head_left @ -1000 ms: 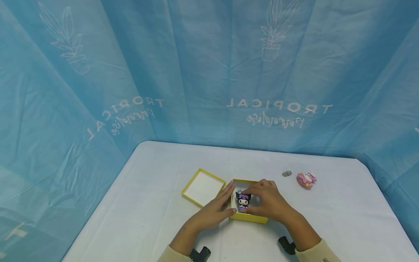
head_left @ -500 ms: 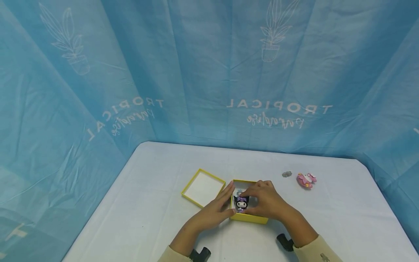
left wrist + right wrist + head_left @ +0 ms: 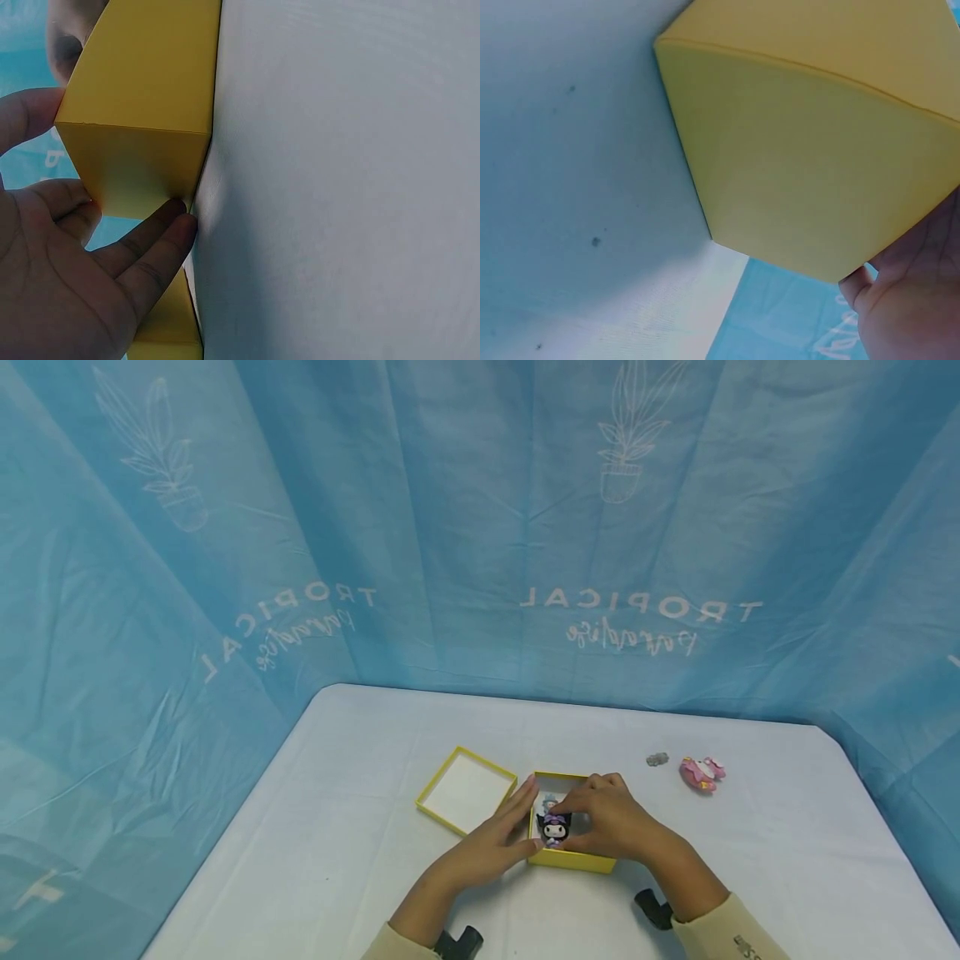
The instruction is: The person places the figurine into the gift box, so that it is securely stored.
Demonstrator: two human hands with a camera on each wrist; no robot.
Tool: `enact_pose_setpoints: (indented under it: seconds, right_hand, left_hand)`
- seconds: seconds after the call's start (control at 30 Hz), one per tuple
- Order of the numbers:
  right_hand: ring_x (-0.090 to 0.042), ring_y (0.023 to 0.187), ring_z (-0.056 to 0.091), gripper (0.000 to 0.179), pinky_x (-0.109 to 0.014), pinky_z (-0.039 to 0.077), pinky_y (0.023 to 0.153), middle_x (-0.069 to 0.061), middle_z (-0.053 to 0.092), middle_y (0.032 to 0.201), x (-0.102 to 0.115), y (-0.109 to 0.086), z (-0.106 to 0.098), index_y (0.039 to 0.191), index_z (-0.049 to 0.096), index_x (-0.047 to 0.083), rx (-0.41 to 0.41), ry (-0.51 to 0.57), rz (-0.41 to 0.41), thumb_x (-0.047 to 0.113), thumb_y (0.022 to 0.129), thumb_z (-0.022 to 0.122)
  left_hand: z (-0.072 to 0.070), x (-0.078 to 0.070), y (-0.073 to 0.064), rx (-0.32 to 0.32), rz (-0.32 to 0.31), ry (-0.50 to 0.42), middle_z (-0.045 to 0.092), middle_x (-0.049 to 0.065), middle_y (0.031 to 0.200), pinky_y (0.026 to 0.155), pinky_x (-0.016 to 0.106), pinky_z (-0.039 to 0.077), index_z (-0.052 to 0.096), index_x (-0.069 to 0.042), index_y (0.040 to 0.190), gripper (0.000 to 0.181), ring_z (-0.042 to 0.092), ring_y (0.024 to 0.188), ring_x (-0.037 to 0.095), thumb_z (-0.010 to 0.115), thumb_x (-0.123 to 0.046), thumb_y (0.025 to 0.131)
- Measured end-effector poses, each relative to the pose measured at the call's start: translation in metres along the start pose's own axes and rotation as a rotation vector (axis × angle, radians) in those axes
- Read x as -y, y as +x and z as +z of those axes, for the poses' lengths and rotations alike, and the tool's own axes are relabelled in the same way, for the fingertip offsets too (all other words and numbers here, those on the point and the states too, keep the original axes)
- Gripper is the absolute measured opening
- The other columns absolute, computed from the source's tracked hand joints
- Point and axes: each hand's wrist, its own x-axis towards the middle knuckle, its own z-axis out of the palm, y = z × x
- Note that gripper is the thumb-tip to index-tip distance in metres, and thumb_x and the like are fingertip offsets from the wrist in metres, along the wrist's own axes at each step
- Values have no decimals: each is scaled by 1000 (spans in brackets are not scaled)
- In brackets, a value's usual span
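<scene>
A small figurine with a black pointed hood, white face and purple bow [image 3: 555, 829] is inside the yellow box [image 3: 572, 861]. My right hand [image 3: 613, 818] reaches into the box and pinches it between thumb and fingers. Behind it in the box shows part of a pale bluish figure [image 3: 550, 802]. My left hand [image 3: 483, 853] presses the box's left side with nearly straight fingers, its thumb at the near corner. In the left wrist view those fingers [image 3: 154, 259] touch the yellow wall. In the right wrist view the box [image 3: 802, 157] hides the right fingertips.
A yellow-rimmed lid [image 3: 465, 789] lies inside up at the box's left. A small grey piece [image 3: 657, 759] and a pink figurine [image 3: 702, 774] lie on the white table [image 3: 360, 827] at the right. Blue curtain [image 3: 465, 527] hangs behind.
The black-hooded figurine has shifted slightly left and toward me inside the box, with my right hand following. My left hand and the lid stay where they were.
</scene>
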Motion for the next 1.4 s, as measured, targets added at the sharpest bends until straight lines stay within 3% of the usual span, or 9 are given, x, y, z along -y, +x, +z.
enact_pose_setpoints:
  seconds: [0.2, 0.47, 0.73, 1.0, 1.4]
  right_hand:
    - [-7, 96, 54, 46, -43, 38, 94, 13, 75, 110, 0, 0, -1, 118, 77, 28, 10, -4, -18, 48, 77, 85]
    - [-14, 108, 59, 48, -49, 37, 100, 11, 75, 113, 0, -2, -7, 122, 76, 26, 57, 49, 5, 46, 79, 84]
    - [-13, 105, 59, 41, -47, 36, 99, 13, 76, 110, -3, -1, -2, 117, 77, 28, 7, 60, 9, 38, 78, 86]
    - [-10, 98, 57, 39, -45, 37, 97, 12, 77, 107, -3, 0, 7, 114, 78, 30, -43, -2, 2, 35, 76, 88]
    - [-10, 99, 56, 40, -44, 38, 96, 14, 75, 105, 2, 0, 11, 114, 78, 33, -41, -100, 11, 43, 76, 87]
  left_hand:
    - [0, 0, 0, -1, -4, 6, -4, -22, 168, 126, 59, 17, 8, -33, 163, 77, 5, 160, 21, 54, -44, 102]
    - [1, 2, 0, 3, 1, -4, -4, -22, 168, 126, 58, 17, 9, -31, 164, 77, 4, 160, 21, 53, -45, 103]
    - [1, 1, 0, 2, -3, 10, -5, -22, 168, 126, 60, 18, 8, -34, 163, 77, 4, 160, 22, 53, -47, 102]
    - [0, 0, 0, 4, -1, 11, -5, -22, 168, 127, 59, 15, 8, -33, 163, 77, 3, 160, 21, 53, -47, 102]
    - [1, 1, 0, -1, -3, 25, -6, -21, 168, 126, 60, 16, 8, -33, 163, 76, 3, 160, 21, 52, -45, 103]
